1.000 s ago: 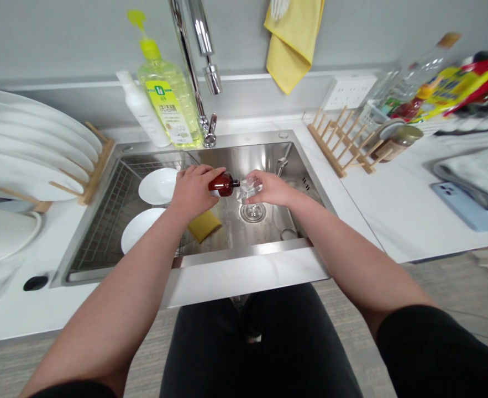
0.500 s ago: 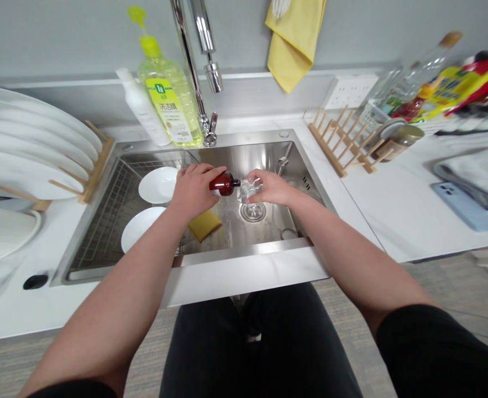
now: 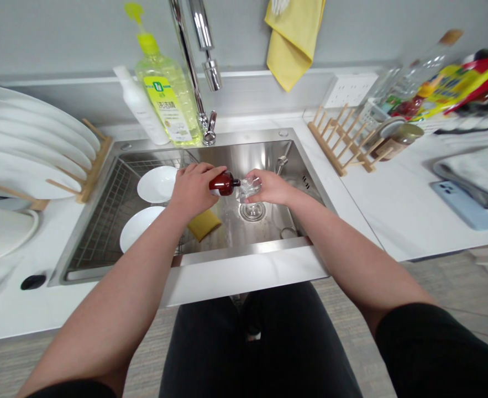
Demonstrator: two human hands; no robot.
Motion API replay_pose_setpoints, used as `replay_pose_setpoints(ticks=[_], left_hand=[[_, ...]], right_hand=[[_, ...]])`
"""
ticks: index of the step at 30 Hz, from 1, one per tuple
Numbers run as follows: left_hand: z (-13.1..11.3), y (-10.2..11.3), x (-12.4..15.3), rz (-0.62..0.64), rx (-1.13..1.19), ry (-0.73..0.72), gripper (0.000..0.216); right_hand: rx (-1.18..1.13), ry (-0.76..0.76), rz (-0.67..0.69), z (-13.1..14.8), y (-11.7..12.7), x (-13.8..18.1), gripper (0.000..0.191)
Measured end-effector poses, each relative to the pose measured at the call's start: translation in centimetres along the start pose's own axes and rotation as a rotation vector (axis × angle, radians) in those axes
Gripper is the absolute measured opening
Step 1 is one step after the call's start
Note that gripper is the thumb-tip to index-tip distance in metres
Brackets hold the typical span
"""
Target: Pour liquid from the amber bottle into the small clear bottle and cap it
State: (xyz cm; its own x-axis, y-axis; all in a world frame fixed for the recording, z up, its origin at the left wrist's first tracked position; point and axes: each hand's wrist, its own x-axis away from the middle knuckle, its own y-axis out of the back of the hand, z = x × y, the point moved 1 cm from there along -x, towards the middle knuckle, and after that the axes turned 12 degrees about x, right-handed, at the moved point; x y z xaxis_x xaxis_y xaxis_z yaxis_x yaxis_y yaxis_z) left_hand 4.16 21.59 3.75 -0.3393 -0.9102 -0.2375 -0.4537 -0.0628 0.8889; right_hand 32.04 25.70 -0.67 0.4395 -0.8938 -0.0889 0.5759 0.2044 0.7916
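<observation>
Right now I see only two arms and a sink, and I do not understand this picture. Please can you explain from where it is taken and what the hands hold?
No machine is in this picture. These are a person's own bare arms, seen by a camera worn on the head, which looks forward and down. The left hand holds a small brown bottle on its side, with its dark cap towards the right hand. The right hand holds a small clear glass object. Both hands are over a stainless steel sink. Inside the sink are a yellow sponge and two white dishes on a wire rack.
</observation>
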Motion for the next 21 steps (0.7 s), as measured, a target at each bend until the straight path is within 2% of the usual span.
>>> replay_pose_setpoints(ticks=[21], left_hand=[[-0.40,0.18,0.10,-0.015,-0.016,-0.014,0.077]], right_hand=[[0.078,-0.015,-0.001,0.41,0.19,0.19,0.066]])
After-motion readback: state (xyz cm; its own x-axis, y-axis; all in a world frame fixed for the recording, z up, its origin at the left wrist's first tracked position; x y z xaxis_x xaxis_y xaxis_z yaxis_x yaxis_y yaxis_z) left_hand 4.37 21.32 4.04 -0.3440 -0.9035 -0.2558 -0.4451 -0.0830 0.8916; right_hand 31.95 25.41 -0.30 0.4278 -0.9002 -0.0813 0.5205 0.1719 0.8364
